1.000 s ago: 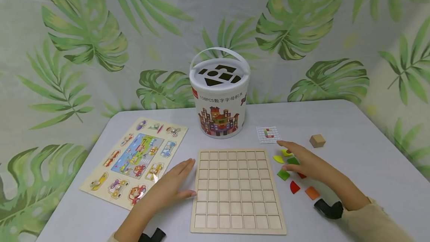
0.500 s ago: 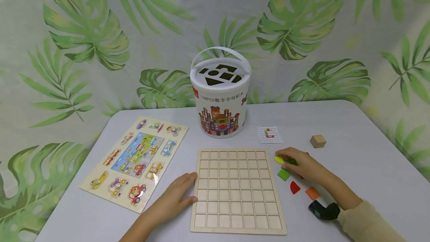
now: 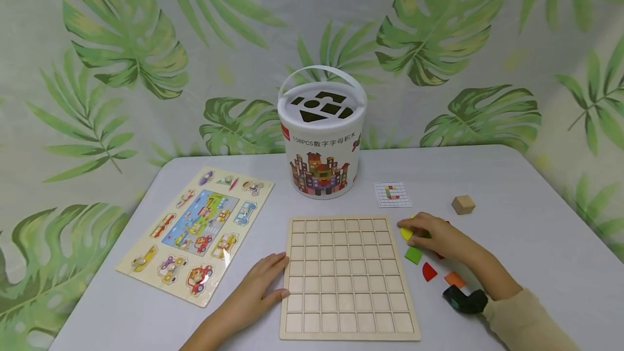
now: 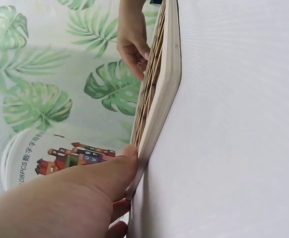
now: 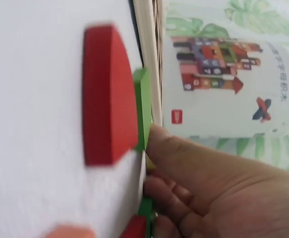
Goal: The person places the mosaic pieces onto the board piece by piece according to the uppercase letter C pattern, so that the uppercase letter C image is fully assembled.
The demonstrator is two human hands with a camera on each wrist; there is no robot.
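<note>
In the head view my left hand (image 3: 253,294) rests at the left edge of the wooden grid board (image 3: 348,336). Its fingers are fairly straight, and the thumb and fingertips touch the rim; the left wrist view has the thumb (image 4: 109,173) against that edge. Beyond the board's right side, my right hand (image 3: 441,237) pinches a yellow quarter-round block (image 3: 406,233) between thumb and fingers. Under and around this hand lie a light green square block (image 3: 413,255), a red quarter-round block (image 3: 429,271) and an orange square block (image 3: 455,279). Other blocks are partly hidden beneath the palm.
A white block bucket (image 3: 322,140) with a shape-cut lid stands behind the board. Right of it lies a small pattern card (image 3: 392,194), with a plain wooden cube (image 3: 463,205) farther right. A vehicle puzzle board (image 3: 195,237) lies at the left. Leaf-patterned cloth hangs behind.
My right hand has come down and left onto the yellow quarter-round block and now pinches it. My left hand has shifted slightly down and right until it touches the board's edge.
</note>
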